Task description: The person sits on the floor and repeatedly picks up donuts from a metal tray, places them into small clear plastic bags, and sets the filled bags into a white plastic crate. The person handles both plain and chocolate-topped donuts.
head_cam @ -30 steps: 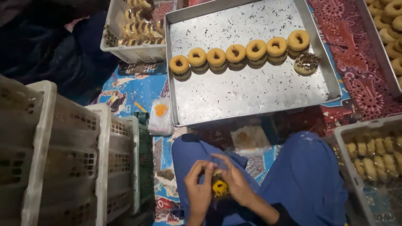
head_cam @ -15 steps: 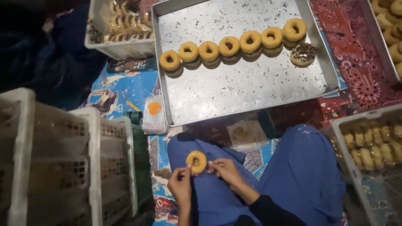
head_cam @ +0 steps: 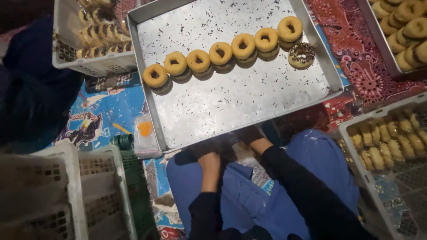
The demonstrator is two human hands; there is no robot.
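Overhead, head view, one entry.

Item: metal tray (head_cam: 231, 106), square, shallow-rimmed, sprinkle-strewn, resting on a patterned floor mat (head_cam: 102, 120) just ahead of the person's knees.

Contents: six plain ring doughnuts (head_cam: 222, 53) in a diagonal overlapping row; one sprinkle-topped doughnut (head_cam: 301, 55) just beside the row's far end.

Hands: left hand (head_cam: 205, 151) and right hand (head_cam: 253, 137) reach under the tray's near edge, in shadow; whether they are closed on anything cannot be told.

Handling, judged: doughnuts light, soft, easily dented, coating likely sticky; best taken by the outer sides.

Surroundings: white crates (head_cam: 66, 191), one holding doughnuts (head_cam: 93, 62); small plastic bag (head_cam: 144, 133).
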